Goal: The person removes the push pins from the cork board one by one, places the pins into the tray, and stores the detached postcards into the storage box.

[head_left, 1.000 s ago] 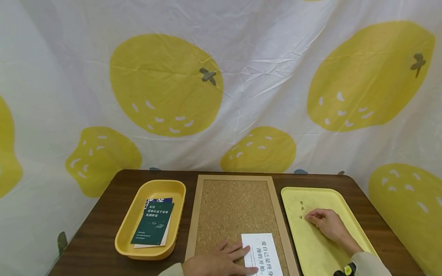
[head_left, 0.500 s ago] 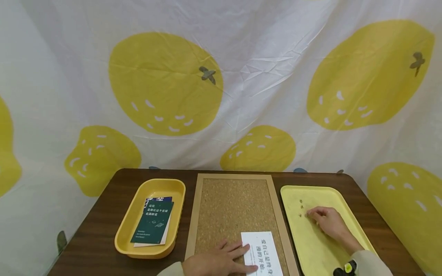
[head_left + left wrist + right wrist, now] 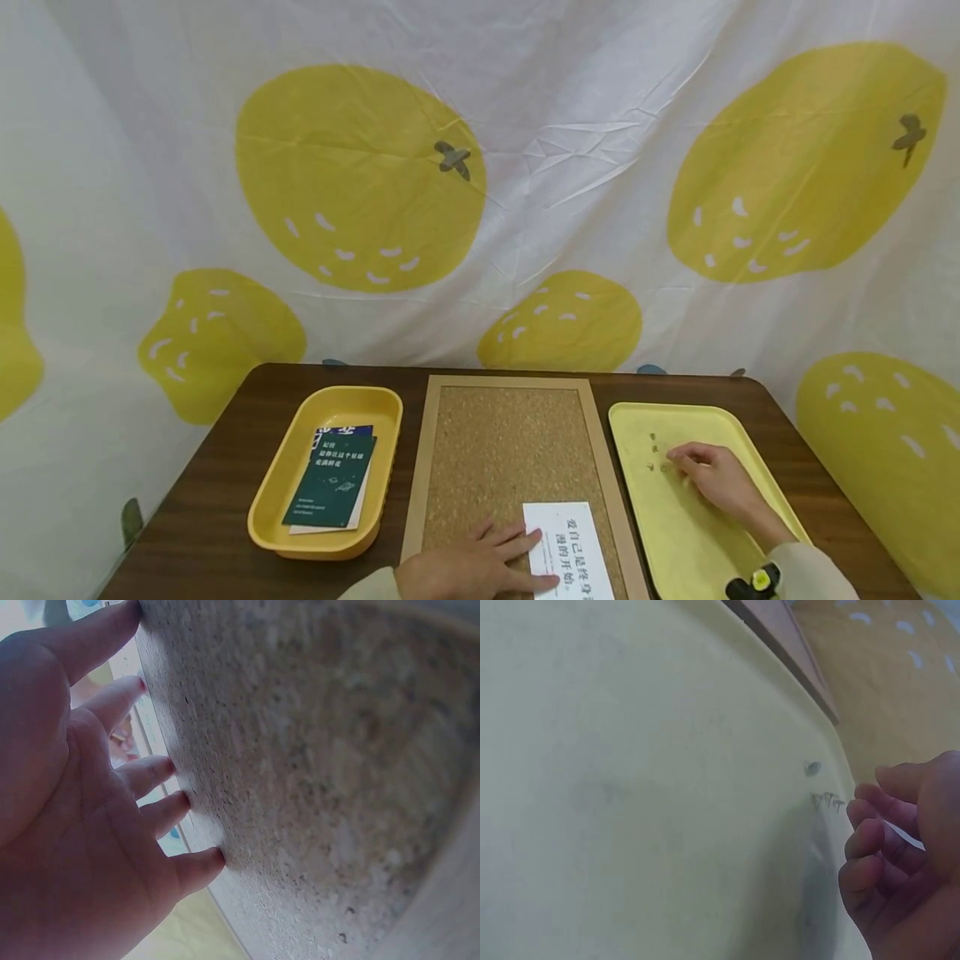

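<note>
My left hand (image 3: pixel 480 565) lies spread on the cork board (image 3: pixel 517 450), thumb and fingertips at the left part of a white printed card (image 3: pixel 566 546). Its straight fingers press down in the left wrist view, the card's edge (image 3: pixel 150 720) under some of the tips. Over the pale yellow tray (image 3: pixel 697 533), my right hand (image 3: pixel 716 479) hovers with bent fingers, nothing showing between thumb and index finger. Several small thumbtacks (image 3: pixel 650 467) lie just left of its fingertips. The right wrist view shows one tack (image 3: pixel 812 768) apart from a close row of tacks (image 3: pixel 829 801).
A yellow basin (image 3: pixel 266 508) at the left holds a dark green card (image 3: pixel 330 483) over other cards. Everything stands on a dark wooden table (image 3: pixel 195 492). Behind hangs a white curtain (image 3: pixel 570 200) with a lemon print.
My right hand has risen slightly away from the tacks, and one tack now shows below its fingertips. My left hand and the white card stay in place.
</note>
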`<control>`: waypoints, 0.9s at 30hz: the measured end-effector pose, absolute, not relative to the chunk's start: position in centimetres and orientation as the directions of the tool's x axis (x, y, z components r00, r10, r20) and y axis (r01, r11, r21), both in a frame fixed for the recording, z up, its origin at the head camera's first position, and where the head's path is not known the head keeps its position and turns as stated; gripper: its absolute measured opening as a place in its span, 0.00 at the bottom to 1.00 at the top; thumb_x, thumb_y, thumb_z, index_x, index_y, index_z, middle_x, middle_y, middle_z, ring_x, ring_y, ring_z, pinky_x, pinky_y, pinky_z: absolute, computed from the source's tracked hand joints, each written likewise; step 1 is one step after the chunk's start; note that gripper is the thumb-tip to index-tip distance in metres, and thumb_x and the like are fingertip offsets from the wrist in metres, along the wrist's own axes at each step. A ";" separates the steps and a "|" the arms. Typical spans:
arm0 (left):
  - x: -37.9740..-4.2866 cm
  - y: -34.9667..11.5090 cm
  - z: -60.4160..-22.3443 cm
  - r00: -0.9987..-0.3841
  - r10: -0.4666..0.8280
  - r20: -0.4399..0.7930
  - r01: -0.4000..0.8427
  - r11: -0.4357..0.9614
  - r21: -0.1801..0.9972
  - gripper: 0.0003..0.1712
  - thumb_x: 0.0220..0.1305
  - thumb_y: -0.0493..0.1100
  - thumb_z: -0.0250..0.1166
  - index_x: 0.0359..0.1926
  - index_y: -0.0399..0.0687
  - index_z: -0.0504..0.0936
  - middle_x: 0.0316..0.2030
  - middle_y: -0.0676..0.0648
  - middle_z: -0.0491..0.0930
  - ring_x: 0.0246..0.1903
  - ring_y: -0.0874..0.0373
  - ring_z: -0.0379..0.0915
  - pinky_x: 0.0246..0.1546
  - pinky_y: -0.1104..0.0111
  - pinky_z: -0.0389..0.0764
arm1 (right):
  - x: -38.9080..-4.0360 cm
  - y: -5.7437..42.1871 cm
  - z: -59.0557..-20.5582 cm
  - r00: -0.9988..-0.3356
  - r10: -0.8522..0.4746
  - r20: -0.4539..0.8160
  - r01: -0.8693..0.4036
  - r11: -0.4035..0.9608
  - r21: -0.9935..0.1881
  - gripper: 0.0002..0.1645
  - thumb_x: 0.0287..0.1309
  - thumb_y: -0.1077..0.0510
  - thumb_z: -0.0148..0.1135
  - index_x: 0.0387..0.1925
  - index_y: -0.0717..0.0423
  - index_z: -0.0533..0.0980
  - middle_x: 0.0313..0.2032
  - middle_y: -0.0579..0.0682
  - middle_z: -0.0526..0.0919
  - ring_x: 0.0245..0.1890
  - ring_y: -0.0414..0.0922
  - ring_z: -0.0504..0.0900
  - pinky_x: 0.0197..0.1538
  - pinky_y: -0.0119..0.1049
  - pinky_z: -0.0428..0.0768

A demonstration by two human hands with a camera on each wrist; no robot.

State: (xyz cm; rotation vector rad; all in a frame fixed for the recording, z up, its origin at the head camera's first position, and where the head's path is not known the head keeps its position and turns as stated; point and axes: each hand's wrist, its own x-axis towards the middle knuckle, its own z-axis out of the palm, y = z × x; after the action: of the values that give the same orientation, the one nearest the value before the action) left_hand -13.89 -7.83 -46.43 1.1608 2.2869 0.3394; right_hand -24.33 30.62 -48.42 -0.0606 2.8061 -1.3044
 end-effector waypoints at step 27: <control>-14.1 -7.7 -46.8 -0.470 0.803 -0.366 0.676 0.595 0.435 0.38 0.57 0.65 0.59 0.66 0.86 0.52 0.72 0.63 0.41 0.72 0.62 0.35 0.69 0.55 0.46 | -22.4 23.1 -47.2 -0.878 -0.472 -0.082 -0.186 0.494 -0.850 0.15 0.60 0.57 0.59 0.47 0.60 0.76 0.31 0.53 0.76 0.14 0.35 0.67 0.14 0.28 0.67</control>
State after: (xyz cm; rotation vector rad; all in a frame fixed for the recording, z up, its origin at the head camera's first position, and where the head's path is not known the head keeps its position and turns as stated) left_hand -14.13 -7.74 -46.77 1.1698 2.2841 0.3106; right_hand -22.40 23.14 -47.16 -0.5540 2.4378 -1.3317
